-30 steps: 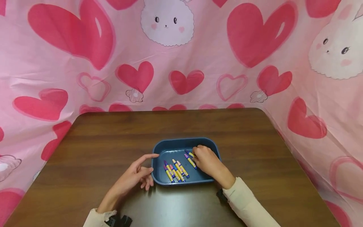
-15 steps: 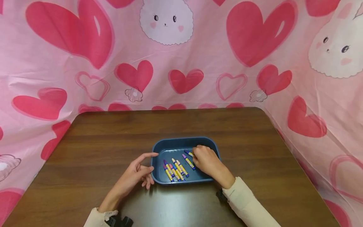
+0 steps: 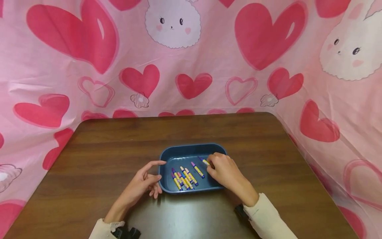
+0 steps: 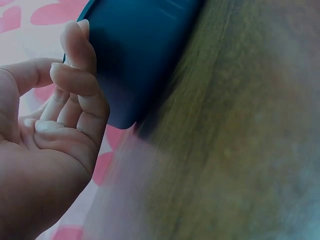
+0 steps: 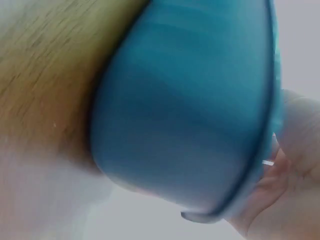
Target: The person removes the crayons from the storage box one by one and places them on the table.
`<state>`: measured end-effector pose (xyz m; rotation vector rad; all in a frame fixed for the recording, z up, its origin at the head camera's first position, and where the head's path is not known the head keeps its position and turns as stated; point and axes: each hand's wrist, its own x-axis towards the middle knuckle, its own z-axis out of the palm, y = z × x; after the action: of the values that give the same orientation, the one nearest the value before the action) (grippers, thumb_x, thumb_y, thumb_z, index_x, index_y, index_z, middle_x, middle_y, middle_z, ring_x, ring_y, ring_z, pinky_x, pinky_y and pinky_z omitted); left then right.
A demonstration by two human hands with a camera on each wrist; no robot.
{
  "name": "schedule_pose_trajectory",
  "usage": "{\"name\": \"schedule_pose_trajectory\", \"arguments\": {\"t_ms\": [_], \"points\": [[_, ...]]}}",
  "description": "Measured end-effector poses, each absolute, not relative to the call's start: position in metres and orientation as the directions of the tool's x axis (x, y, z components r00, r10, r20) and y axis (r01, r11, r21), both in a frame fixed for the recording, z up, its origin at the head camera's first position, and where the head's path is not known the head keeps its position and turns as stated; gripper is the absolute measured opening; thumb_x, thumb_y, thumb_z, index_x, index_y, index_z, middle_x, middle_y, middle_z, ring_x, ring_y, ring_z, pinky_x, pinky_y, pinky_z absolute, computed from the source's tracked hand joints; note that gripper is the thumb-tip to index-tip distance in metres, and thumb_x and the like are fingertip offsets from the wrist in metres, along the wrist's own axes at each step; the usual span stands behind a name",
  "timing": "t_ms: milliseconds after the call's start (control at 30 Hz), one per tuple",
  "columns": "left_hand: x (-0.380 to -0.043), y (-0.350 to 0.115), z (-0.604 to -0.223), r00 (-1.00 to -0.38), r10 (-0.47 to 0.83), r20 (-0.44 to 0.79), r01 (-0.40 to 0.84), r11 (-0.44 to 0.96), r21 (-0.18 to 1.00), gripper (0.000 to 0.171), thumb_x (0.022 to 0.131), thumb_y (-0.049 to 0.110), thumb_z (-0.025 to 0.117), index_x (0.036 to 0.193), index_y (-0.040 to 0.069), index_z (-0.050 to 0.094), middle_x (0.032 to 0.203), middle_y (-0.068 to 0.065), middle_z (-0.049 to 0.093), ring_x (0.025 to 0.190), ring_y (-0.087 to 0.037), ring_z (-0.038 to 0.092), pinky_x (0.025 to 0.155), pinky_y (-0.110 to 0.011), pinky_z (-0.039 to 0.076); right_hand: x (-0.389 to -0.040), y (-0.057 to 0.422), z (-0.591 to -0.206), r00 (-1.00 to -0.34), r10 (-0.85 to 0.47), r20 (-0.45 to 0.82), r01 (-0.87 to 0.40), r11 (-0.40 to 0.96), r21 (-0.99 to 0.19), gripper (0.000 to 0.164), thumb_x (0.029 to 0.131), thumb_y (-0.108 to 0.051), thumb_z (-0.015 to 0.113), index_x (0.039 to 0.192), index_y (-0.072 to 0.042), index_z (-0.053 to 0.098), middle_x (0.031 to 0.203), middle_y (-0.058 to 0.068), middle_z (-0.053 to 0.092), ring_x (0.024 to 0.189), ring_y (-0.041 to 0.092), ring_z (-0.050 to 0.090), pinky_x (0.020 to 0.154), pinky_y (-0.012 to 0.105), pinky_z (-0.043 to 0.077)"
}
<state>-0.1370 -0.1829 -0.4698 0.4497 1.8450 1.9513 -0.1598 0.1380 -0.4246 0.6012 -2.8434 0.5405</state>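
Note:
In the head view a blue tray (image 3: 179,153) stands on the table. Several yellow-wrapped crayons (image 3: 185,179) lie bunched in its left half. One crayon with a light purple tip (image 3: 198,170) lies apart near the middle. My right hand (image 3: 224,168) reaches over the tray's right end and pinches a crayon with a dark blue-purple tip (image 3: 203,160). Its fingertips are partly hidden. At the tray's left end my left hand (image 3: 141,182) touches the rim with forefinger and thumb, the other fingers loosely bent. The left wrist view shows that hand (image 4: 60,115) against the tray wall (image 4: 135,65).
The brown wooden table (image 3: 119,142) extends around the tray on all sides. Behind and beside it hangs a pink cloth (image 3: 215,59) with hearts and rabbit faces. In the blurred right wrist view the tray's outer wall (image 5: 185,100) fills the middle.
My right hand has moved a little to the right, with the pinched crayon shifting along. The light-purple-tipped crayon has slid slightly left. My left hand stays at the rim.

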Motion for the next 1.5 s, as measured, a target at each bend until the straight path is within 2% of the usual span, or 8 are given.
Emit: {"name": "schedule_pose_trajectory", "arguments": {"t_ms": [100,367,700,800,1000,1133,1300,1500], "points": [[-0.137,-0.183,-0.47,-0.862,0.505,-0.044,-0.074,-0.04,0.996,0.053,0.102,0.013,0.055,0.149,0.003,0.032,0.073,-0.019,0.069,0.055,-0.024,0.066,0.05,-0.025,0.049,-0.152,0.145,-0.418,-0.901,-0.314,0.299,-0.407,0.85,-0.335,0.005,0.079,-0.01,0.075,0.079,-0.01,0.07,0.068,-0.005,0.051,0.06,0.011,0.045,0.053,0.027,0.04],[-0.135,-0.184,-0.471,-0.855,0.518,-0.023,-0.065,-0.063,0.996,0.053,0.102,0.011,0.054,0.148,0.0,0.03,0.072,-0.02,0.069,0.054,-0.023,0.066,0.049,-0.025,0.049,-0.138,0.163,-0.414,-0.886,-0.224,0.405,-0.391,0.831,-0.395,0.01,0.077,-0.007,0.08,0.083,-0.009,0.072,0.072,-0.003,0.058,0.063,0.009,0.049,0.057,0.027,0.046],[-0.137,-0.181,-0.474,-0.844,0.536,-0.014,-0.094,-0.121,0.988,0.052,0.103,0.009,0.052,0.148,-0.001,0.028,0.072,-0.014,0.07,0.054,-0.02,0.065,0.05,-0.024,0.047,-0.143,0.2,-0.425,-0.8,-0.117,0.589,-0.433,0.792,-0.431,0.014,0.073,0.003,0.075,0.085,-0.004,0.072,0.074,0.0,0.063,0.065,0.011,0.059,0.058,0.027,0.051],[-0.137,-0.18,-0.474,-0.842,0.539,-0.006,-0.091,-0.132,0.987,0.052,0.103,0.009,0.052,0.148,-0.001,0.027,0.072,-0.013,0.071,0.054,-0.02,0.065,0.049,-0.024,0.047,-0.146,0.209,-0.43,-0.835,-0.048,0.548,-0.381,0.769,-0.514,0.013,0.073,0.004,0.074,0.083,-0.004,0.073,0.071,-0.001,0.064,0.063,0.012,0.06,0.058,0.026,0.051],[-0.136,-0.182,-0.475,-0.844,0.537,0.009,-0.076,-0.137,0.988,0.052,0.103,0.008,0.052,0.147,-0.002,0.027,0.071,-0.014,0.07,0.053,-0.02,0.065,0.049,-0.025,0.047,-0.152,0.219,-0.441,-0.933,0.112,0.342,-0.165,0.712,-0.683,0.006,0.077,-0.004,0.076,0.083,-0.004,0.076,0.071,0.0,0.069,0.064,0.012,0.062,0.06,0.021,0.05],[-0.136,-0.183,-0.474,-0.847,0.532,0.003,-0.072,-0.12,0.99,0.051,0.103,0.009,0.052,0.147,-0.002,0.028,0.072,-0.015,0.07,0.054,-0.021,0.065,0.05,-0.025,0.048,-0.156,0.225,-0.447,-0.948,0.164,0.271,-0.067,0.731,-0.679,0.007,0.076,-0.008,0.076,0.083,-0.005,0.077,0.072,0.001,0.071,0.066,0.013,0.065,0.062,0.024,0.05],[-0.137,-0.184,-0.473,-0.851,0.525,-0.017,-0.085,-0.104,0.991,0.051,0.103,0.011,0.052,0.147,0.0,0.029,0.073,-0.015,0.071,0.054,-0.021,0.065,0.05,-0.025,0.048,-0.158,0.231,-0.45,-0.962,0.175,0.21,-0.005,0.757,-0.654,0.008,0.077,-0.01,0.076,0.083,-0.004,0.077,0.072,0.002,0.071,0.067,0.014,0.064,0.065,0.031,0.05],[-0.137,-0.183,-0.474,-0.854,0.52,-0.028,-0.092,-0.099,0.991,0.051,0.103,0.01,0.053,0.147,0.0,0.03,0.072,-0.015,0.071,0.054,-0.021,0.065,0.05,-0.025,0.048,-0.159,0.24,-0.453,-0.984,0.16,0.084,0.062,0.737,-0.673,0.007,0.08,-0.011,0.073,0.081,-0.004,0.074,0.069,0.002,0.069,0.053,0.011,0.061,0.053,0.027,0.05]]}}
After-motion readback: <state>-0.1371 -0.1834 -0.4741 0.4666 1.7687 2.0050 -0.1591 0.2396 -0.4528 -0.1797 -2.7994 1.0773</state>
